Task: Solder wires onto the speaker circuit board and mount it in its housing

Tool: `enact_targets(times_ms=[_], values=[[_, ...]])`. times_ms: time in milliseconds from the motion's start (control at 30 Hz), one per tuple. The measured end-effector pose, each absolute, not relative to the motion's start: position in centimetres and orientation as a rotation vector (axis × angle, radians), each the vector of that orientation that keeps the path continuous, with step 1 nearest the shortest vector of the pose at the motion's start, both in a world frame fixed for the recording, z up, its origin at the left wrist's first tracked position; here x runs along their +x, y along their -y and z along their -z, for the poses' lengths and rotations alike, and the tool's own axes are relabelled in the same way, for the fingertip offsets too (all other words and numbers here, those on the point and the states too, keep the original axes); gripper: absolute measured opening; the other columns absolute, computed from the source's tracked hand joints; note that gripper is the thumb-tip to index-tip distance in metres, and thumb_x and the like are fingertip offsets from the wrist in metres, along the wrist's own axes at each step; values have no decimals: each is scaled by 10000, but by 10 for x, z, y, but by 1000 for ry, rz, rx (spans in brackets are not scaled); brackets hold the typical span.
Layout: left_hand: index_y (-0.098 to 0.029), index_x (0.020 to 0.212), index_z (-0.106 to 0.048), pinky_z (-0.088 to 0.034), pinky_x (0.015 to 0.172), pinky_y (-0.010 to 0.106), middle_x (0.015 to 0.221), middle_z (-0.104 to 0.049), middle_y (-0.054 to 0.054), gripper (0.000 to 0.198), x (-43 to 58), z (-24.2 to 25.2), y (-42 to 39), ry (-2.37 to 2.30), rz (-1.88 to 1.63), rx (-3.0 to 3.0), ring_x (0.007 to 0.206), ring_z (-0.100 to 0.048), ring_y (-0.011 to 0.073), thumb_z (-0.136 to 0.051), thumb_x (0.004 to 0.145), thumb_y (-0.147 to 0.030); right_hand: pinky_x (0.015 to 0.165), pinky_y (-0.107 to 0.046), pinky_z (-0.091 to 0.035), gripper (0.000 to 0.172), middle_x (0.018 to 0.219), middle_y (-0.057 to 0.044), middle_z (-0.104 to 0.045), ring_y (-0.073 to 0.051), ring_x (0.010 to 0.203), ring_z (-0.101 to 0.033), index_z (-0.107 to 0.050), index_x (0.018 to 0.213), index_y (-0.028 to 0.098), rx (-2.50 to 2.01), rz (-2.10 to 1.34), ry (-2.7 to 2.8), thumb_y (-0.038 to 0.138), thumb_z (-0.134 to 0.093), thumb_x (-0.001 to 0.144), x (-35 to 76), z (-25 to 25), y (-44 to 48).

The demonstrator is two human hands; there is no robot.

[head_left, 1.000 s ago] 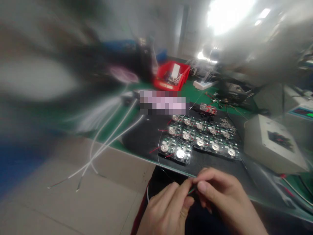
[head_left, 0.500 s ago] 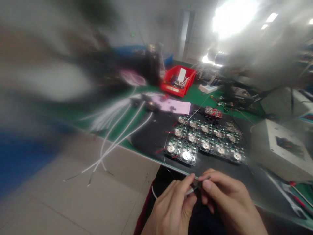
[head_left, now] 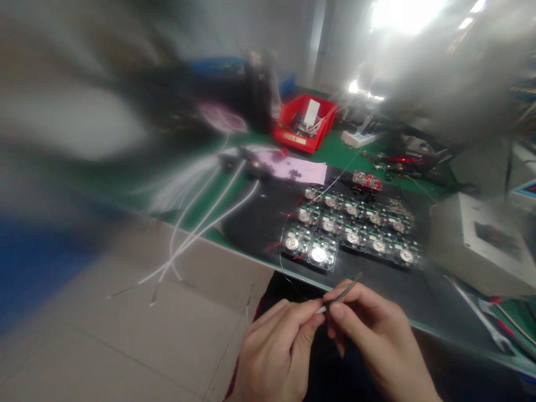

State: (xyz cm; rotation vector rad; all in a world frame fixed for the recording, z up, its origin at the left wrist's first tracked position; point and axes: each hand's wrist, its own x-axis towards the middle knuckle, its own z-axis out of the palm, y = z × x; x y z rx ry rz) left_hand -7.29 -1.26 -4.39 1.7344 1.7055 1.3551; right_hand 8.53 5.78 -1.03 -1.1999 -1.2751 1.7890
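Observation:
My left hand (head_left: 278, 349) is closed, pinching a white cable (head_left: 321, 310) near its end, in front of the bench edge. My right hand (head_left: 372, 335) is closed too, thumb against fingers, around the small dark part (head_left: 328, 306) at the cable's end. Thin green and reddish wires (head_left: 352, 286) poke up past the right fingertips. What the dark part is cannot be made out. Just beyond the hands, rows of circuit boards (head_left: 320, 255) with round silvery discs lie on the black mat (head_left: 247, 223).
More white cables (head_left: 209, 220) hang over the bench's left edge beside a dark roll-like object (head_left: 256, 167). Behind are a pink sheet (head_left: 310, 172) and a red bin (head_left: 299, 144). To the right stand a grey box (head_left: 454, 245) and a wrench (head_left: 488, 324).
My hands have drawn closer together and shifted slightly left. The coloured wires now stand up beyond my right fingers. The view has tilted a little downward.

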Motion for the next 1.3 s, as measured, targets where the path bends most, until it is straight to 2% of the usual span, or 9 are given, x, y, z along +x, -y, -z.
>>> enact_targets(times_ms=[233, 333, 433, 500, 600, 700, 867, 1100, 1300], values=[[-262, 1176, -701, -544, 699, 229, 868, -776, -46, 211, -73, 36, 20, -1804, -1394, 1716, 713, -717, 121, -607, 1026, -146, 619, -296, -601, 370, 745, -47, -686, -181, 640, -672, -732, 888, 181, -1094, -1922, 1367, 546, -786, 925, 80, 15, -54], [-245, 1171, -673, -526, 718, 243, 847, -760, -47, 213, -78, 26, 17, -1731, -1386, 1818, 706, -704, 121, -588, 1025, -115, 670, -268, -604, 309, 788, -41, -695, -165, 692, -689, -740, 867, 193, -1049, -1901, 1444, 481, -742, 980, 90, 16, -55], [-249, 1155, -668, -522, 772, 253, 893, -760, -33, 209, -85, 20, 13, -1716, -1362, 1805, 770, -713, 131, -566, 1035, -111, 695, -218, -603, 134, 885, -19, -724, -150, 748, -708, -756, 985, 261, -1101, -1573, 1575, 391, -781, 961, 108, 9, -64], [-253, 1137, -662, -512, 759, 258, 886, -746, -31, 201, -88, 19, 12, -1716, -1363, 1775, 757, -693, 137, -551, 1040, -116, 720, -228, -616, 213, 954, -13, -738, -161, 776, -719, -726, 1122, 307, -1134, -1250, 1730, 373, -810, 937, 118, 0, -73], [-232, 1099, -645, -491, 714, 264, 885, -721, -17, 185, -88, 21, 12, -1665, -1321, 1810, 738, -648, 146, -527, 1045, -101, 875, -314, -607, 366, 1150, -69, -715, -218, 978, -701, -666, 1278, 283, -950, -635, 2087, 343, -803, 944, 124, -19, -85], [-203, 1067, -625, -477, 700, 271, 864, -682, 1, 170, -87, 23, 11, -1584, -1271, 1902, 751, -617, 156, -497, 1056, -91, 941, -344, -539, 308, 1193, -89, -706, -233, 1104, -625, -675, 1257, 213, -591, -286, 2475, 230, -772, 965, 122, -36, -94], [-194, 1153, -630, -460, 703, 286, 878, -652, 8, 208, -86, 26, 5, -1509, -1185, 1987, 774, -591, 162, -462, 1079, -98, 743, -344, -459, 224, 1063, -61, -699, -182, 892, -581, -624, 1260, 159, -429, -413, 2801, 130, -639, 1039, 122, -40, -101], [-136, 1117, -670, -448, 637, 308, 786, -637, 16, 203, -87, 32, 6, -1433, -1259, 2145, 691, -558, 158, -512, 1032, -41, 670, -328, -338, 117, 950, -29, -617, -162, 793, -481, -602, 1180, 172, -417, -656, 2712, 136, -590, 1069, 125, -17, -96], [-68, 1215, -650, -470, 617, 344, 779, -673, 40, 234, -89, 26, 12, -1510, -1275, 2393, 672, -592, 183, -551, 1004, -43, 682, -319, -348, 96, 920, -25, -603, -161, 797, -504, -604, 1095, 185, -607, -879, 2604, 145, -516, 1087, 119, -13, -81]])
